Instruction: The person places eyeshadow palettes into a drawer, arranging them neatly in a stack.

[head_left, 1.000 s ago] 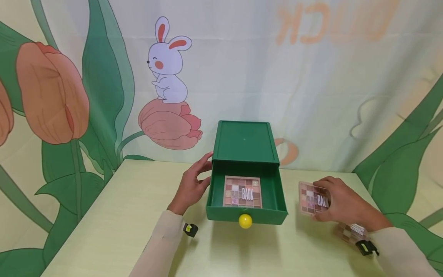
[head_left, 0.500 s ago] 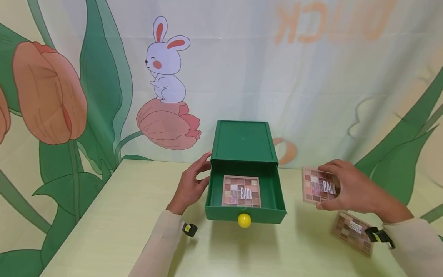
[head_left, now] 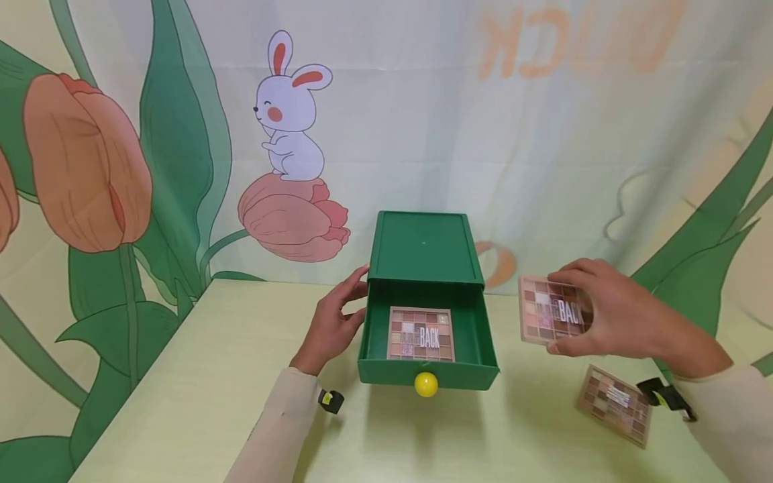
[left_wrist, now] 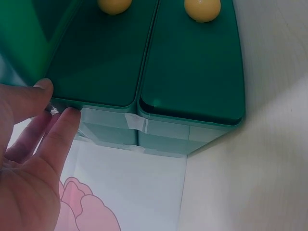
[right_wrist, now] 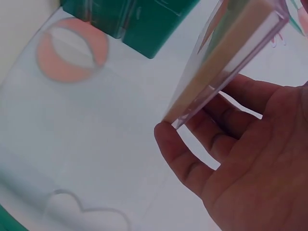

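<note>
A small green drawer cabinet (head_left: 425,248) stands at the back of the table, its top drawer (head_left: 386,373) pulled out. Inside that drawer lies an eyeshadow palette (head_left: 417,335). My left hand (head_left: 331,329) rests against the cabinet's left side, with thumb and fingertips touching it in the left wrist view. Off to the right of the drawer, my right hand (head_left: 631,318) grips a second eyeshadow palette (head_left: 543,310) by its right side, raised above the table and tilted. In the right wrist view its edge (right_wrist: 216,72) shows between thumb and fingers.
A third eyeshadow palette (head_left: 614,406) lies on the table below my right hand. A yellow knob (head_left: 426,384) sticks out from the drawer front. Lower drawers (left_wrist: 192,67) are closed in the left wrist view. A printed cloth (head_left: 386,134) hangs behind the table.
My right hand has lifted its palette up and away from the table, uncovering the third palette below. The left hand and the cabinet have stayed in place.
</note>
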A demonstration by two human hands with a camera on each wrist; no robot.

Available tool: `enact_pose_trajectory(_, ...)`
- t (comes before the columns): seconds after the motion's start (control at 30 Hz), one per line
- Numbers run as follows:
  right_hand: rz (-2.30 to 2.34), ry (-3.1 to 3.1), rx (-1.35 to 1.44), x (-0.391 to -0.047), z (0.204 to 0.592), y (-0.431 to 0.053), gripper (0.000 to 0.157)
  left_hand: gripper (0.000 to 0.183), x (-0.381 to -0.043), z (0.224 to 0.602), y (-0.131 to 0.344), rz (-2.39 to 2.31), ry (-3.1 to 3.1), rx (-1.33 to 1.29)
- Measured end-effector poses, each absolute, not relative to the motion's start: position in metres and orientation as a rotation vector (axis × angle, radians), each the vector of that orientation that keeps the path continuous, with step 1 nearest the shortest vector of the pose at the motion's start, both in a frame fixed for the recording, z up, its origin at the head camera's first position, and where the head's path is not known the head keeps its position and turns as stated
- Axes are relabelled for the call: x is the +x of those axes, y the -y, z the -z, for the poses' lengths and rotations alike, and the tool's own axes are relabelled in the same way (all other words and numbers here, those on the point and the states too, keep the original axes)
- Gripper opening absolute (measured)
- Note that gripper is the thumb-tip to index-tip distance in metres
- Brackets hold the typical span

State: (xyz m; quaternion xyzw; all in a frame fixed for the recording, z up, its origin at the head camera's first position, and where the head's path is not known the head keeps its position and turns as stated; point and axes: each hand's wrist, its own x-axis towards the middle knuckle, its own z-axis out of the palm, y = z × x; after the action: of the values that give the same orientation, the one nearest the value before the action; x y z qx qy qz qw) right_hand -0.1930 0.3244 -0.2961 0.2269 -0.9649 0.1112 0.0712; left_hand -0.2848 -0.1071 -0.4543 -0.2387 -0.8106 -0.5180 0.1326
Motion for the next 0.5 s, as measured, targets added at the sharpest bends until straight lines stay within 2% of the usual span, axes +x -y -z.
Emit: enact_pose_trajectory(0.5,-0.283,2.875,0.734,-0.192,0.276,-0.304,0.101,0.086,-0.286,0.454,0.107,1.497,2.366,-0.702)
